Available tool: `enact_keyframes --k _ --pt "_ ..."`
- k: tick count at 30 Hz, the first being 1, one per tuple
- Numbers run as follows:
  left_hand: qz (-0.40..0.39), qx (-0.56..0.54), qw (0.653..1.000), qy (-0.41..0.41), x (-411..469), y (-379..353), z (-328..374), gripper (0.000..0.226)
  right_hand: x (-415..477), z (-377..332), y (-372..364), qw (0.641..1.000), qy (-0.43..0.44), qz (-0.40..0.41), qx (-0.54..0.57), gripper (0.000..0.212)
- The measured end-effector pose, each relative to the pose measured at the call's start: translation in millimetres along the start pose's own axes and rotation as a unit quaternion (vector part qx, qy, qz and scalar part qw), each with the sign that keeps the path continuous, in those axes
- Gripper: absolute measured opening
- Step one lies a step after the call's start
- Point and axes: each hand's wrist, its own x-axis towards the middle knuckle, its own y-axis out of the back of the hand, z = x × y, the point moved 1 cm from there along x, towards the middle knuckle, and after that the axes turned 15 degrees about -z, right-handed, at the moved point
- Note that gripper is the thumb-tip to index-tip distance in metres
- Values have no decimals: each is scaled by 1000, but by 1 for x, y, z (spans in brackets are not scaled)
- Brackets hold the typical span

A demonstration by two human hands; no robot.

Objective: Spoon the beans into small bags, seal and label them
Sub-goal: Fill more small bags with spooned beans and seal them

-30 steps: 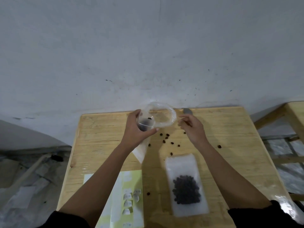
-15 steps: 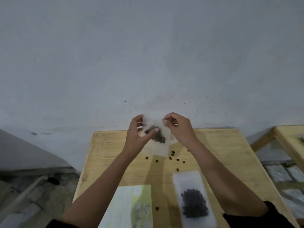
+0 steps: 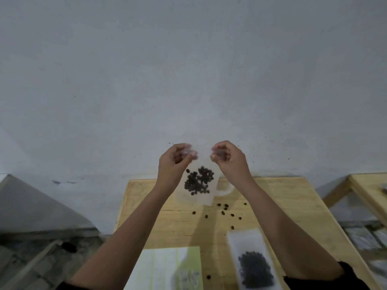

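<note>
I see my left hand [image 3: 174, 162] and right hand [image 3: 229, 159] pinching the clear, floppy bag [image 3: 199, 185] by its top corners, dark oval beans [image 3: 199, 181] pooled below.

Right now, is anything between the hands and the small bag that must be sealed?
Nothing visible is. The left hand and the right hand pinch the top corners of the small bag, held up over the table. Loose beans lie on the table below it.
</note>
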Motion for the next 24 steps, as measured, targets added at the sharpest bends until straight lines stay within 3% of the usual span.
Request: enact_keyframes --k 9,18,24 --pt "3 43 999 8 -4 -1 3 20 -1 -9 -11 999 -40 -16 -8 12" --pt "-10 22 1000 8 -3 -9 3 15 2 -7 -13 997 -58 45 -2 15" --pt "-20 -2 1000 10 0 1 3 18 1 -1 4 994 -42 -54 85 16"
